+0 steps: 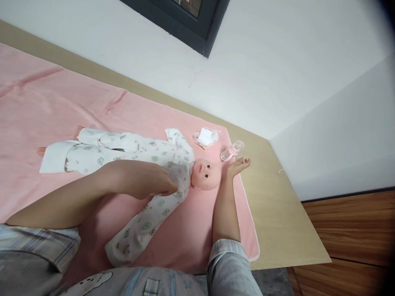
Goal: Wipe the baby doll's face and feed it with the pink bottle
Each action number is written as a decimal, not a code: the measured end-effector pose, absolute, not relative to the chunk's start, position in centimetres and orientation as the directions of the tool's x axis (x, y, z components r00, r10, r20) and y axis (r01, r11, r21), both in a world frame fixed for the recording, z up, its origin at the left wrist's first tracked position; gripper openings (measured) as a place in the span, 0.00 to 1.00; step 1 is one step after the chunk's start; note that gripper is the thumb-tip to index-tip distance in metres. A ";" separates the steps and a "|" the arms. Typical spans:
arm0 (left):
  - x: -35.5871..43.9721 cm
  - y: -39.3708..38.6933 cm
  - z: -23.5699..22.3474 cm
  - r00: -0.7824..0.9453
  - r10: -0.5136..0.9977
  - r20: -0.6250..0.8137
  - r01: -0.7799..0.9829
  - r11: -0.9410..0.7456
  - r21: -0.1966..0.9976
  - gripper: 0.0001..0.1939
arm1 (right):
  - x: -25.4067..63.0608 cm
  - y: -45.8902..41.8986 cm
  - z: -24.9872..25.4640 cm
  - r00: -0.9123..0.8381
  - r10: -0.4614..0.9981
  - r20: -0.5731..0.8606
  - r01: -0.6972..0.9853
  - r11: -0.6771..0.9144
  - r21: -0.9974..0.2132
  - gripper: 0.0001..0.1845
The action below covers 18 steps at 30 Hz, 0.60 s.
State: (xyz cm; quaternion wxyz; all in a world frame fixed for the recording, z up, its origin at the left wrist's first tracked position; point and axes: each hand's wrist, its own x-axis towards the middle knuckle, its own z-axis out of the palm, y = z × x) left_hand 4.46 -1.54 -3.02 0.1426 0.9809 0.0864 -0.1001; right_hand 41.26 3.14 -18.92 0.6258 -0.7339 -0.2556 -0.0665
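A baby doll (206, 176) lies on its back on a pink blanket (185, 230), its bald head to the right and its feet to the left. It wears a white printed baby outfit (145, 150), with one long sleeve spread toward me. My left hand (156, 180) is closed over the doll's chest, with its fingers on the outfit near the collar; the fingertips are partly hidden. Beyond the top of the doll's head, my right hand (238, 166) rests with its palm turned up, holding nothing, the fingers loosely bent and apart. It is close beside a small feeding bottle (232, 151).
A clear plastic packet with a white label (206, 136) lies on the blanket past the doll's shoulder. The blanket covers much of a wooden table (277, 222). A white wall (148, 61) with a dark window frame (197, 37) borders the table's far side.
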 end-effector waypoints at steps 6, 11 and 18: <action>4.8 -1.8 -2.5 0.952 0.131 -0.276 0.188 -0.963 0.192 0.20 | 42.5 3.2 -19.7 0.926 0.243 0.290 0.325 -0.114 -0.939 0.28; 4.6 -1.7 -2.7 0.957 0.121 -0.263 0.185 -0.954 0.236 0.20 | 43.1 3.6 -20.4 0.920 0.270 0.283 0.317 -0.090 -0.944 0.28; 4.4 -1.6 -2.6 0.935 0.148 -0.323 0.227 -0.948 0.222 0.17 | 43.2 3.7 -21.0 0.906 0.295 0.303 0.338 -0.074 -0.938 0.31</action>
